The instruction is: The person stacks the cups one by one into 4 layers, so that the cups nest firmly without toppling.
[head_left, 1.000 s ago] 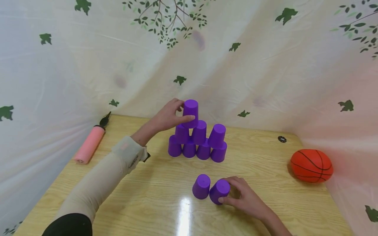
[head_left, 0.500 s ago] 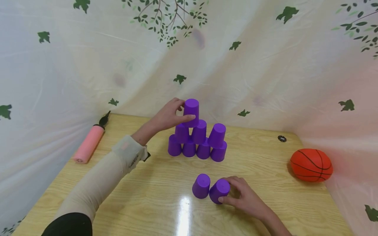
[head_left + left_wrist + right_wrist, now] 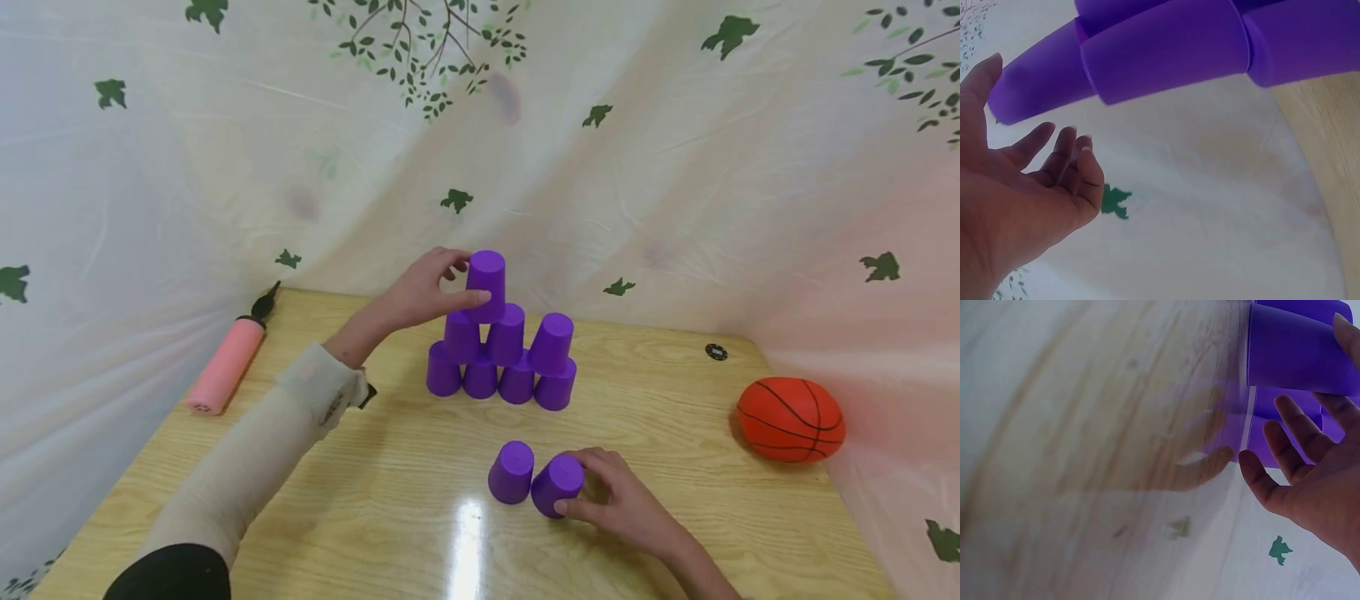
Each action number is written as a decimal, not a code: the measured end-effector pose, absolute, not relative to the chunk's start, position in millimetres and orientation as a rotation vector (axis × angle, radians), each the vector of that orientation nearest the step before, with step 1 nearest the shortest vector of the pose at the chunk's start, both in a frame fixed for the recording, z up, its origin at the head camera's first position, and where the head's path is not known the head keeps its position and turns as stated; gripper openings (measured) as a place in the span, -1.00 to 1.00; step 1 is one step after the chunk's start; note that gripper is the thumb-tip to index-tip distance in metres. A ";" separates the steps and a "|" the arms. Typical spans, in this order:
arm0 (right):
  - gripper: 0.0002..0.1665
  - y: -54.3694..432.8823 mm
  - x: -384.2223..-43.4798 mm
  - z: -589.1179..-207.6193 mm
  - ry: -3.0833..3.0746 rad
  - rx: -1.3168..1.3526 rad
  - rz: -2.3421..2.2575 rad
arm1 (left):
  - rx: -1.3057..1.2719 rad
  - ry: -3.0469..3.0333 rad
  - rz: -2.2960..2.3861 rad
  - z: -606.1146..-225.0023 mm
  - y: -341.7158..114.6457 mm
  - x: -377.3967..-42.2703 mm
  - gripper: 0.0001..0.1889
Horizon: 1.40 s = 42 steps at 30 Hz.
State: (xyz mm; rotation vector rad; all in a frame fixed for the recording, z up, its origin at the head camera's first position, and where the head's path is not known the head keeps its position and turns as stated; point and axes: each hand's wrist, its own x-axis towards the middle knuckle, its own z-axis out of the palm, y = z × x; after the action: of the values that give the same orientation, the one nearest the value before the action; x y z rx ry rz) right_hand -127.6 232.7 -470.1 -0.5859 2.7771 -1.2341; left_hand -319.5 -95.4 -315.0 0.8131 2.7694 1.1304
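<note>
Purple cups stand upside down in a stepped stack, with several in the bottom row (image 3: 480,377) and three in the second row (image 3: 506,337). A top cup (image 3: 487,279) rests over the left pair of that row. Around it is my left hand (image 3: 420,292), its thumb in front and the other fingers behind. The left wrist view shows a gap between those fingers and the top cup (image 3: 1041,81). Nearer me, my right hand (image 3: 618,508) pinches an upside-down cup (image 3: 557,485) between thumb and index finger. Another loose cup (image 3: 512,473) stands just left of it.
A pink hand pump (image 3: 228,367) with a black nozzle lies at the left of the wooden table (image 3: 360,517). On the right are a red toy basketball (image 3: 791,419) and a black chip (image 3: 716,352). A leaf-patterned curtain (image 3: 375,167) hangs behind the table.
My left hand has drawn back slightly to the left, while the top cup stays in place. My right hand and its cup show no visible movement.
</note>
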 end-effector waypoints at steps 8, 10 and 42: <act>-0.42 232.3 -126.2 -465.4 2.802 -0.574 -1.210 | 0.715 2.773 1.060 -299.9 -133.9 -299.3 -0.22; -0.42 233.3 -126.5 -462.5 2.810 -0.567 -1.207 | 0.729 2.784 1.019 -296.4 -145.8 -290.9 -0.27; -0.44 262.7 -164.4 -348.4 2.897 -0.670 -1.138 | 0.897 2.295 0.838 -415.0 -122.4 -188.8 -0.34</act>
State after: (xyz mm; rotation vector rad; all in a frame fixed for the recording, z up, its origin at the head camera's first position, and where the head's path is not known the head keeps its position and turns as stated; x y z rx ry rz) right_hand -164.4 262.7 -348.4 -0.6700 2.8970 -1.1382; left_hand -188.8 -122.4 -415.0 0.8969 2.2947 0.8381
